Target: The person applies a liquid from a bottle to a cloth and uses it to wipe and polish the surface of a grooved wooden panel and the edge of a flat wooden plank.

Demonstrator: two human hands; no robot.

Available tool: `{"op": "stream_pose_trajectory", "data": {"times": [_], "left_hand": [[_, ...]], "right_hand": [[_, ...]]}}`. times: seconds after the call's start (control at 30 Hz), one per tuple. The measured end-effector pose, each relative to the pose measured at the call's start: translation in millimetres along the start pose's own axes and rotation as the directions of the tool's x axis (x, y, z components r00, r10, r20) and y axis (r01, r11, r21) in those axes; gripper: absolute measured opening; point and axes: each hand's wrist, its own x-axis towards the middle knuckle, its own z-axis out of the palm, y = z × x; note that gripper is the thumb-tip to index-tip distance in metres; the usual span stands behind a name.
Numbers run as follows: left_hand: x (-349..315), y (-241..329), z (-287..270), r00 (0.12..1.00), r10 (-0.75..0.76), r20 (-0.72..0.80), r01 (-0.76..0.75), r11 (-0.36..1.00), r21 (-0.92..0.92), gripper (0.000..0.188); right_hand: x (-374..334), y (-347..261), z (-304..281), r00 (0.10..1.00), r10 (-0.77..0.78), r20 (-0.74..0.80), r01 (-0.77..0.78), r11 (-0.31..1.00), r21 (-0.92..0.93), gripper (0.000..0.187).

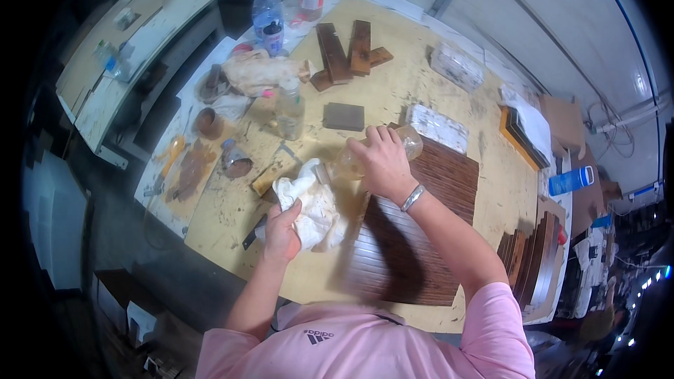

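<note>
Broad yellowish tabletop (414, 42) here, carrying everything, and across its near right side lies the dark slatted panel (449, 228), flat and face up, handy for both arms. Left of it, the crumpled white cloth (312, 207), bunched in the left hand (282, 230), thumb pressed on top, probably to keep a thick wad under the spout. And the clear bottle (345, 166)! The right hand's (385, 163) fingers wrap it from above, tipping it sideways, neck right at the cloth, likely to aim liquid there. Beyond, a small dark block (344, 116) sits apart.
</note>
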Motion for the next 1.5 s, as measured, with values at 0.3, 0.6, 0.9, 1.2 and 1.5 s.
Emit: {"op": "stream_pose_trajectory", "data": {"times": [0.3,0.6,0.9,1.2,1.5], "left_hand": [[-16.5,18.3,-2.1,0.999,0.04,-0.012,-0.04,0.999,0.024,0.043],[-51.6,7.1,-15.7,0.997,-0.071,0.035,0.037,0.809,0.587,0.031],[-83.0,-55.0,20.3,0.716,-0.129,0.686,-0.676,-0.374,0.635,0.013],[-67.3,-76.5,18.7,0.775,-0.21,0.596,-0.608,-0.505,0.613,0.024],[-50.6,-84.0,33.9,0.76,-0.17,0.627,-0.578,-0.617,0.534,0.01]], "right_hand": [[22.1,-6.7,21.6,0.937,0.351,-0.003,-0.258,0.695,0.672,0.065],[-3.5,-9.3,83.1,0.857,0.501,0.126,-0.253,0.195,0.948,0.079],[-180.0,-47.7,-28.8,0.893,0.198,0.405,-0.354,0.865,0.356,0.128],[-276.8,-63.1,-13.4,0.897,0.18,0.403,-0.313,0.903,0.295,0.106],[-283.8,-58.6,-11.6,0.928,0.166,0.334,-0.287,0.888,0.358,0.102]]}}
